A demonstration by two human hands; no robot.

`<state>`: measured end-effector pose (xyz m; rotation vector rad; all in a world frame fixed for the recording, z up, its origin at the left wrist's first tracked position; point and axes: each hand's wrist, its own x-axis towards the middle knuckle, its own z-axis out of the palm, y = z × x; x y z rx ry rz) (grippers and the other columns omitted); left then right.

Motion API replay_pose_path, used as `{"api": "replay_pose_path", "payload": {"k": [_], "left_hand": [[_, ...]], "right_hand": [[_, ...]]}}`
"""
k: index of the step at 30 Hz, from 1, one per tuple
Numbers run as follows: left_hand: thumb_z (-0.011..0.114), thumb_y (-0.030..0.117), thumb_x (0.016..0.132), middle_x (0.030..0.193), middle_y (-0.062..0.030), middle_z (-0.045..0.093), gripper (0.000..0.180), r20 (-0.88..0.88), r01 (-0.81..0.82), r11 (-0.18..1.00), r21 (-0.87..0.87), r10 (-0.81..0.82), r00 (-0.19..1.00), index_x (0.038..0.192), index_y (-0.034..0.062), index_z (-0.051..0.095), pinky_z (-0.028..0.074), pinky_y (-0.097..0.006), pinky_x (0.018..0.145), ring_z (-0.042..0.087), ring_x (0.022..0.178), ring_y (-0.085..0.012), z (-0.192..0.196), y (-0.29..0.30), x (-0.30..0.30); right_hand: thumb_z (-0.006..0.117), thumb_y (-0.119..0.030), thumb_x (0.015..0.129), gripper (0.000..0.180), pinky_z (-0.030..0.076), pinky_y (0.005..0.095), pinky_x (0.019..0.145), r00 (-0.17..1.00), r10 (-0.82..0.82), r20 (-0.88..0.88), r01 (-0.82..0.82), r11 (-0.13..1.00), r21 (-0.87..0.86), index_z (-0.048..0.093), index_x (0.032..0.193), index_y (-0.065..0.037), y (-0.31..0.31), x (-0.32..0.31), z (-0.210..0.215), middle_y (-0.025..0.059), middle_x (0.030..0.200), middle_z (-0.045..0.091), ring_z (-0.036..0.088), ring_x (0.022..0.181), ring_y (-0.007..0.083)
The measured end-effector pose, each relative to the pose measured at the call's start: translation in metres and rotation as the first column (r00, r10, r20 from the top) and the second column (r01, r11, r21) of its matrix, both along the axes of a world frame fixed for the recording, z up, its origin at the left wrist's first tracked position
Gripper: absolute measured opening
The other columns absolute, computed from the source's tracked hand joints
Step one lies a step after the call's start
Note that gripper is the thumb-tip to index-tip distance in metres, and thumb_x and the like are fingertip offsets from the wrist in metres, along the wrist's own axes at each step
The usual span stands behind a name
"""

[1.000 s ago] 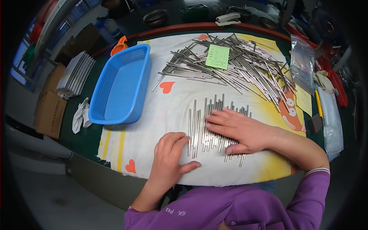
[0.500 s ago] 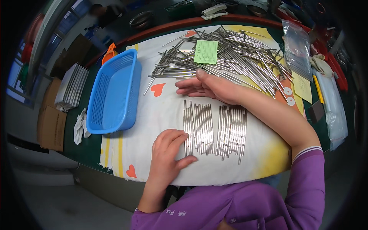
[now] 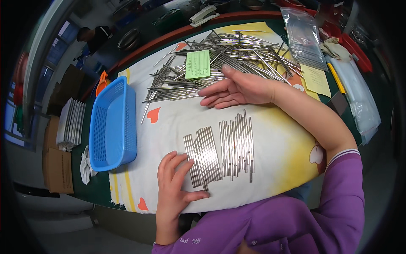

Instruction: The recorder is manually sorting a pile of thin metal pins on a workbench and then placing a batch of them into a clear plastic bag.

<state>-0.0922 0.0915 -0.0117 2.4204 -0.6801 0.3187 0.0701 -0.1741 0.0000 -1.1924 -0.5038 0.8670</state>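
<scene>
Thin metal rods lie side by side in two groups on the white cloth: a left group (image 3: 204,156) and a right group (image 3: 237,146), with a narrow gap between them. My left hand (image 3: 172,180) rests beside the left group, fingers spread, fingertips and thumb at its left edge and lower end. Over the cloth above the groups, my right hand (image 3: 239,88) is held with fingers stretched out, holding nothing. Its fingertips are close to the near edge of a loose, criss-crossed pile of rods (image 3: 237,53). On that pile lies a green paper card (image 3: 197,64).
A blue plastic basket (image 3: 113,122) stands at the left, near an orange object (image 3: 101,84) and a white rag (image 3: 86,167). To the right are clear plastic bags (image 3: 301,36), a yellow paper (image 3: 317,78) and a yellow tool (image 3: 336,78). A stapler (image 3: 204,16) and another person (image 3: 94,37) are farther back.
The rods of the left group now lie closer together and slanted. My right hand's palm shows more, its fingers still stretched. The whole view has shifted and turned a little.
</scene>
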Motion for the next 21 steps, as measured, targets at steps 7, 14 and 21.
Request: {"api": "replay_pose_path", "payload": {"k": [7, 14, 21], "left_hand": [[0.064, 0.034, 0.076, 0.136, -0.0063, 0.041, 0.052, -0.171, 0.638, 0.749, 0.180, -0.615, 0.770, 0.120, 0.0089, 0.053, 0.030, -0.048, 0.102, 0.035, 0.128, -0.0292, 0.020, -0.043, -0.002], [0.056, 0.036, 0.082, 0.147, -0.0115, 0.020, 0.068, -0.254, 0.690, 0.633, 0.351, -0.645, 0.721, 0.139, 0.0107, 0.029, 0.012, -0.050, 0.109, 0.018, 0.136, -0.0305, 0.005, -0.089, 0.030], [0.056, 0.035, 0.081, 0.145, -0.0127, 0.025, 0.067, -0.286, 0.570, 0.688, 0.450, -0.494, 0.821, 0.139, 0.0109, 0.031, 0.010, -0.048, 0.110, 0.017, 0.136, -0.0308, 0.007, -0.052, 0.032]], "right_hand": [[0.012, -0.055, 0.093, 0.073, 0.032, 0.0270, 0.104, 0.999, -0.017, -0.031, 0.018, 0.999, 0.038, 0.037, 0.133, 0.000, 0.005, -0.025, -0.013, 0.0123, 0.129, 0.048, 0.043, 0.122, 0.0175], [0.028, -0.051, 0.095, 0.063, 0.034, 0.0311, 0.101, 0.930, -0.066, 0.361, 0.064, 0.998, 0.017, 0.041, 0.131, -0.002, 0.031, -0.028, -0.031, 0.0150, 0.128, 0.049, 0.046, 0.120, 0.0220], [0.042, -0.032, 0.091, 0.046, 0.025, 0.0390, 0.107, 0.056, 0.239, 0.969, 0.315, 0.917, -0.244, 0.044, 0.129, -0.006, 0.031, -0.052, -0.042, 0.0152, 0.133, 0.042, 0.036, 0.126, 0.0314]]}}
